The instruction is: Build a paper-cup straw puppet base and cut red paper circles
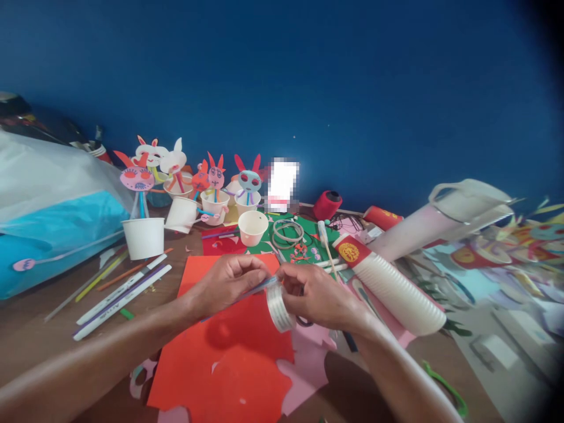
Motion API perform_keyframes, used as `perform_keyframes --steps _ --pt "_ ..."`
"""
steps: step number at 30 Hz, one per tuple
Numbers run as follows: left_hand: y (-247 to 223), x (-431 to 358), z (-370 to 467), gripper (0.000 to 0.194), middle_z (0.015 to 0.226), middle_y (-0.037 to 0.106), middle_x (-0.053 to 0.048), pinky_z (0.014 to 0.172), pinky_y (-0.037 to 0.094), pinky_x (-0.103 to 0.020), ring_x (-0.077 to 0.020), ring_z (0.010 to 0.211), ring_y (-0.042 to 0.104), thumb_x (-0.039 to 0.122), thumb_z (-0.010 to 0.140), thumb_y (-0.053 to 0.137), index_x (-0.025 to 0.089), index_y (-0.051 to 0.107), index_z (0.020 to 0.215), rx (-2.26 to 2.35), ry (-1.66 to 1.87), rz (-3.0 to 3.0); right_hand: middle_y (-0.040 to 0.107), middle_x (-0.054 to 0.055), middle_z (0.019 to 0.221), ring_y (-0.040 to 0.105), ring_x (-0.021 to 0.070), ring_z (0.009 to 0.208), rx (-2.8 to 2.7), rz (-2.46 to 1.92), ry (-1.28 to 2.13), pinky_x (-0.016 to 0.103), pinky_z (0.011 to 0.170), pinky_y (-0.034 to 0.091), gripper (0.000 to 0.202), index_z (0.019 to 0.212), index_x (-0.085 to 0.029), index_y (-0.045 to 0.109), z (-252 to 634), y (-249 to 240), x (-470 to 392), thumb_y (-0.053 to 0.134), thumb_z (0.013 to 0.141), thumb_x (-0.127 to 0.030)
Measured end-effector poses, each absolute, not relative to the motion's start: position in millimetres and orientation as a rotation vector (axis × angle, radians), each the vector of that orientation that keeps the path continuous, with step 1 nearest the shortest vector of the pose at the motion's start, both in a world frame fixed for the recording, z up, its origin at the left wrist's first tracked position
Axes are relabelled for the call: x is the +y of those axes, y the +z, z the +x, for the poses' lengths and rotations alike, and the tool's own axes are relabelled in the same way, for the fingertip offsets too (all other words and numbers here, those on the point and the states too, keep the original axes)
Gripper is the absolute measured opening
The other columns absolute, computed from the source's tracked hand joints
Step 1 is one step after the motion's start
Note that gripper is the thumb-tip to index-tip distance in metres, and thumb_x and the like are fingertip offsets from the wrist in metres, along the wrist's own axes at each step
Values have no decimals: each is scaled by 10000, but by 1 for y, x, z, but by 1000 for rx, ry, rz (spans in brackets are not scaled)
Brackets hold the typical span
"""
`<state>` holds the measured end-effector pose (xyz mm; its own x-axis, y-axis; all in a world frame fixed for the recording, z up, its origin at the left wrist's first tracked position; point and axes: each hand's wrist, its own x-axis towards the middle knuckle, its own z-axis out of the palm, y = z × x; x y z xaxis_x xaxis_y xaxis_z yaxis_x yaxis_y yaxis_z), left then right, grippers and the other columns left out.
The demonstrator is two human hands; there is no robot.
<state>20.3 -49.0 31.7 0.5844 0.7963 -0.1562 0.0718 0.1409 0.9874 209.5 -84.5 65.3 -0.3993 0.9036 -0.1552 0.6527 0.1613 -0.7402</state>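
My left hand (pixel 229 281) is closed, its thumb and fingers pinching a thin blue strip (pixel 254 289) that slants down to the left; its exact kind is not clear. My right hand (pixel 319 294) is closed on a roll of clear tape (pixel 280 306), which hangs from its fingers. The fingertips of both hands come close together where the strip meets the tape. Beneath them lies orange-red paper (pixel 238 364) with a cut, wavy right edge. Pink paper (pixel 311 358) shows to its right.
Paper cups with cut-out rabbit-like figures (pixel 249 181) stand along the back. White markers (pixel 121 302) lie left. At right are a sleeve of stacked paper cups (pixel 396 288) and a tilted white jug (pixel 418 226). A white cup (pixel 252 228) stands behind my hands, near green paper (pixel 311 235).
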Motion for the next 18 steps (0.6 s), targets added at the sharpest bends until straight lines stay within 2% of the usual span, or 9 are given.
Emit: perform_keyframes --steps 6,13,18 --pt "43 -55 19 178 900 640 -44 749 445 -270 -164 830 580 156 800 494 162 613 933 778 650 1785 507 -68 555 440 65 493 -2076 -1579 1109 172 458 268 48 703 -190 486 210 69 -81 504 687 -148" --pt "33 -64 22 174 849 620 -68 695 414 -277 -172 769 551 179 855 446 153 593 944 887 762 2258 455 -69 547 390 63 491 -2076 -1583 1095 177 451 236 88 658 -185 433 206 64 -81 499 648 -127" --pt "31 -65 21 202 837 638 -84 688 397 -272 -168 757 550 172 886 414 148 614 905 857 812 2399 467 -60 566 412 71 519 -2046 -1564 1115 176 458 253 81 655 -180 449 205 59 -83 522 670 -150"
